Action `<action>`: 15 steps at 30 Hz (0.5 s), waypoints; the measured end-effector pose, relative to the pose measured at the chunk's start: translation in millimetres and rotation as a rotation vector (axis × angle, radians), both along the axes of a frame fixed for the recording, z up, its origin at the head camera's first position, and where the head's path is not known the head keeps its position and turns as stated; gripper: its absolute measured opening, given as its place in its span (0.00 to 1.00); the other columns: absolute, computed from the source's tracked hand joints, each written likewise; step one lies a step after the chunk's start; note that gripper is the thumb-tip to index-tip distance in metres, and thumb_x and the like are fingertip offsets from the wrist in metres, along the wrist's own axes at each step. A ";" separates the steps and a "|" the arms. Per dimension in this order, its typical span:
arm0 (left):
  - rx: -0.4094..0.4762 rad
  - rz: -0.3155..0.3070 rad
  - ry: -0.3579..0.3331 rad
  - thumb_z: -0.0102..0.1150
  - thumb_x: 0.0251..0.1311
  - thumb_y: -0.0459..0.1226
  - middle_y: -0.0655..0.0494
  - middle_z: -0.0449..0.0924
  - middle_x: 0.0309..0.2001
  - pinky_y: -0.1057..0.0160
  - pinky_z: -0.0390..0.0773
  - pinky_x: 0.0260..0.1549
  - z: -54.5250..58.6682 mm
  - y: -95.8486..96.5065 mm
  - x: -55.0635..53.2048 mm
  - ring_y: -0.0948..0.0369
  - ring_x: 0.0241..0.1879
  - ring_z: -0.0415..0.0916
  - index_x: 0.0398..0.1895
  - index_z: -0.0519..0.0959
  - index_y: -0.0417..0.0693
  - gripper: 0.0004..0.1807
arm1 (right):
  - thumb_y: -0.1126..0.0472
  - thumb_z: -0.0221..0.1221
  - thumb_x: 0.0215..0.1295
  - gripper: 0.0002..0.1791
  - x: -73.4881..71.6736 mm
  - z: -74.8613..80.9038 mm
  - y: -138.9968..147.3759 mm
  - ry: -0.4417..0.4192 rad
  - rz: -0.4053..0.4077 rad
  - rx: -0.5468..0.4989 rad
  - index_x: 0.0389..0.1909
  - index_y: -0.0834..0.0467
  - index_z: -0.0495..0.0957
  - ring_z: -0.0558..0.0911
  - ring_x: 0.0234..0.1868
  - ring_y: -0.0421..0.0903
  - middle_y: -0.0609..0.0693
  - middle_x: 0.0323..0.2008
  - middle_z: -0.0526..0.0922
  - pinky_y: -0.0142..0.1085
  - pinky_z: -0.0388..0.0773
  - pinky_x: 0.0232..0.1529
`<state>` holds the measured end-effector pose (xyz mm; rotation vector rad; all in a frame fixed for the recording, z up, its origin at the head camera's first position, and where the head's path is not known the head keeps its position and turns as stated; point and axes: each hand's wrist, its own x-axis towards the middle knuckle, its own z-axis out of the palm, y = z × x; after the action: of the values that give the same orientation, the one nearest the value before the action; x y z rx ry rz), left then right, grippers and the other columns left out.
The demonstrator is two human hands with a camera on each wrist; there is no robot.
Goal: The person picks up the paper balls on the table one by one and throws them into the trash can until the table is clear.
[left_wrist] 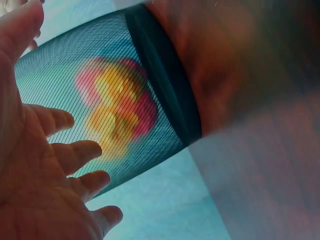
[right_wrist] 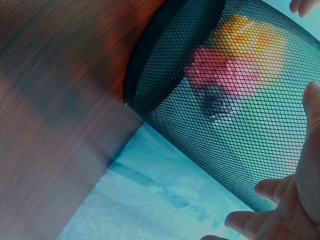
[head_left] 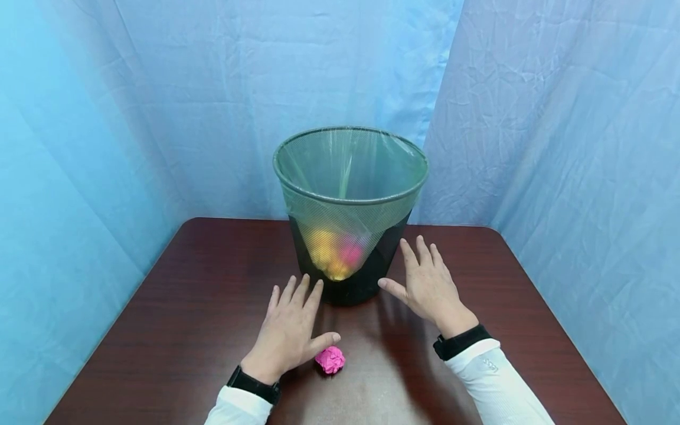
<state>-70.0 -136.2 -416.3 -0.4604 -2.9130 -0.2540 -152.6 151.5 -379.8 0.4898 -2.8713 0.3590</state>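
A black mesh wastebasket [head_left: 353, 289] lined with a thin green plastic bag [head_left: 345, 159] stands upright on the table. Through its mesh, yellow crumpled paper balls [head_left: 326, 251] and pink ones [head_left: 352, 251] show at the bottom of the bag. My left hand [head_left: 289, 333] is held in front of the basket's left side, fingers spread and holding nothing. Beside its thumb lies one pink crumpled paper ball [head_left: 330, 360] on the table. My right hand [head_left: 427, 286], also spread and holding nothing, is at the basket's right side. In the right wrist view, the mesh [right_wrist: 225, 135] fills the space beyond the fingers.
The dark reddish-brown table [head_left: 212, 283] has rounded back corners. Light blue cloth [head_left: 223, 106] hangs behind it and along both sides. Each wrist wears a black band [head_left: 461, 341] at the end of a white sleeve [head_left: 499, 383].
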 end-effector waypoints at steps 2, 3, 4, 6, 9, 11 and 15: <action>-0.005 -0.010 -0.018 0.33 0.48 0.80 0.43 0.55 0.76 0.33 0.48 0.67 -3.1 2.8 2.0 0.41 0.73 0.47 0.77 0.56 0.52 0.60 | 0.22 0.48 0.58 0.57 0.3 0.0 0.1 -0.003 0.000 -0.001 0.78 0.56 0.48 0.48 0.73 0.70 0.68 0.75 0.48 0.64 0.55 0.67; -0.007 -0.015 -0.027 0.33 0.47 0.81 0.43 0.55 0.76 0.33 0.48 0.67 -4.8 4.0 2.9 0.41 0.73 0.48 0.77 0.56 0.53 0.60 | 0.22 0.48 0.58 0.57 0.4 -0.1 0.3 -0.004 0.000 -0.002 0.78 0.56 0.48 0.48 0.73 0.70 0.68 0.75 0.48 0.64 0.54 0.67; -0.008 -0.022 -0.036 0.32 0.47 0.81 0.43 0.55 0.75 0.33 0.49 0.67 -6.4 5.2 3.9 0.41 0.73 0.48 0.77 0.57 0.53 0.60 | 0.22 0.48 0.58 0.57 0.5 -0.1 0.6 -0.005 0.000 -0.003 0.78 0.56 0.48 0.47 0.73 0.70 0.68 0.75 0.47 0.64 0.54 0.67; -0.005 -0.038 -0.048 0.33 0.47 0.81 0.43 0.56 0.75 0.33 0.50 0.67 -9.5 7.3 6.2 0.41 0.73 0.49 0.76 0.58 0.53 0.60 | 0.22 0.48 0.58 0.57 0.8 -0.1 0.8 -0.008 0.000 -0.005 0.78 0.55 0.48 0.47 0.73 0.70 0.68 0.76 0.47 0.64 0.54 0.67; 0.001 -0.060 -0.058 0.39 0.47 0.80 0.42 0.58 0.74 0.33 0.53 0.66 -14.4 10.1 9.7 0.41 0.72 0.51 0.76 0.60 0.53 0.58 | 0.22 0.48 0.58 0.57 1.1 -0.2 1.1 -0.010 -0.001 -0.007 0.78 0.55 0.48 0.47 0.73 0.70 0.68 0.76 0.47 0.64 0.54 0.67; 0.007 -0.076 -0.063 0.45 0.48 0.77 0.42 0.59 0.74 0.34 0.55 0.65 -17.4 11.3 12.1 0.41 0.71 0.53 0.75 0.61 0.53 0.56 | 0.22 0.48 0.57 0.57 1.4 -0.7 0.9 -0.011 -0.001 -0.007 0.78 0.55 0.48 0.47 0.73 0.70 0.68 0.76 0.47 0.64 0.54 0.67; 0.019 -0.098 -0.071 0.55 0.49 0.71 0.42 0.61 0.72 0.35 0.58 0.64 -22.5 13.3 15.8 0.41 0.70 0.56 0.74 0.64 0.54 0.52 | 0.22 0.48 0.57 0.57 2.6 -3.4 0.7 -0.019 -0.004 -0.011 0.78 0.55 0.49 0.47 0.73 0.70 0.68 0.76 0.48 0.64 0.55 0.67</action>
<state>-54.2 -122.9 -438.8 -0.6042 -2.9579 -0.3178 -150.1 152.2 -383.2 0.4811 -2.8869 0.3806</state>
